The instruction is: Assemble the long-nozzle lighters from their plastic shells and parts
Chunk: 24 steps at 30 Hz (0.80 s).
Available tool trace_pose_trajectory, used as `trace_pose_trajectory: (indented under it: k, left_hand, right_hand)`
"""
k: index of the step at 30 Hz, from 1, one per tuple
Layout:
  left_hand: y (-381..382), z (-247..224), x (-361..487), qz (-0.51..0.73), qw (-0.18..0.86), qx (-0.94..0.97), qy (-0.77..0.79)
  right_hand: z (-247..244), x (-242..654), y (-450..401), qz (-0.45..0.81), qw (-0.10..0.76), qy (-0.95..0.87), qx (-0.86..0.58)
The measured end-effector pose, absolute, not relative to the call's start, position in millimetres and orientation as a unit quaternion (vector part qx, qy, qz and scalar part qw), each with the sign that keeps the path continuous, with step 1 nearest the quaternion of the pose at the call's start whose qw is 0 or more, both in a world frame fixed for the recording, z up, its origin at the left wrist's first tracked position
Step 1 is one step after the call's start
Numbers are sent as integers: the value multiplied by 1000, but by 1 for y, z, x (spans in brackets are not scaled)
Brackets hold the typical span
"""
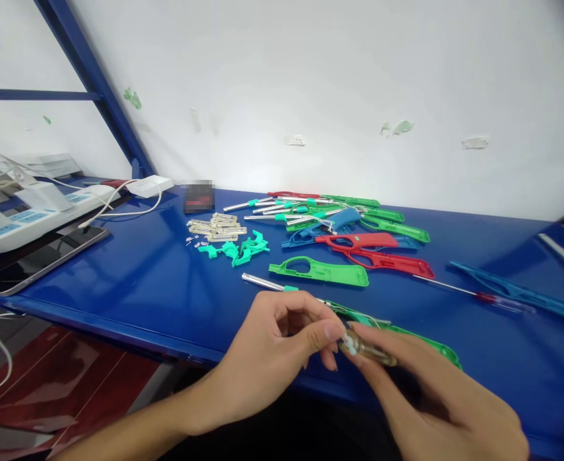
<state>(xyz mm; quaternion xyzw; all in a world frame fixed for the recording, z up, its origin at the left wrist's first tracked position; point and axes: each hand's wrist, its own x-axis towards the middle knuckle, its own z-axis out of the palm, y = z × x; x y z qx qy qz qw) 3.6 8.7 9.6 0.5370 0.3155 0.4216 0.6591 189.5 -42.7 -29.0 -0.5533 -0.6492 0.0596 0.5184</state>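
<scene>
My right hand [440, 390] grips a small translucent, brownish lighter fuel tank [376, 353] between thumb and fingers. At the tank's near-left end shows a small whitish fitting [350, 344]. My left hand [272, 358] has thumb and index finger pinched together at that end, touching it; whether a tiny part sits between them I cannot make out. Just behind both hands lies a green lighter half-shell [435, 344], partly hidden, with a silver lighter tube [262, 280] reaching left from it. Farther back is another green half-shell [339, 274] with a trigger opening.
Teal triggers [238, 251] and a pile of clear tanks [221, 229] lie left of centre. Red half-shells [387, 261], blue shells and metal tubes are heaped behind. A screwdriver [502, 302] and blue shell [526, 291] lie right. A phone [46, 259] and power strip [51, 214] sit left.
</scene>
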Motion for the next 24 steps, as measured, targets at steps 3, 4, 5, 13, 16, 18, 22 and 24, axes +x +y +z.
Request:
trace_pose_trajectory:
  k: [3,4,5,13,16,18,22,24]
  left_hand:
    - [8,8,3,417,645,553,322]
    - [7,8,3,420,640,557,324]
    - [7,7,3,422,635,560,325]
    - [3,7,2,384,613,601,339]
    - [2,9,0,345,604,631,343]
    - [2,10,-2,313,585,660,351]
    - [2,17,-6,286,526,717,357]
    - [2,19,-7,282,518,731,344]
  right_hand:
    - [-31,192,-44,80,519,-636,-565]
    - [-32,193,-44,87,519,-637,-564]
    - [-32,194,-44,92,519,-637,-562]
    - [-29,198,-43,97,505,-660,-548]
    - [-29,199,-43,99,502,-662,-547]
    - [-30,198,-42,101,505,-660,-548]
    - [-31,199,-41,102,513,-663,-535]
    - [-32,200,-40,99,513,-670,-527]
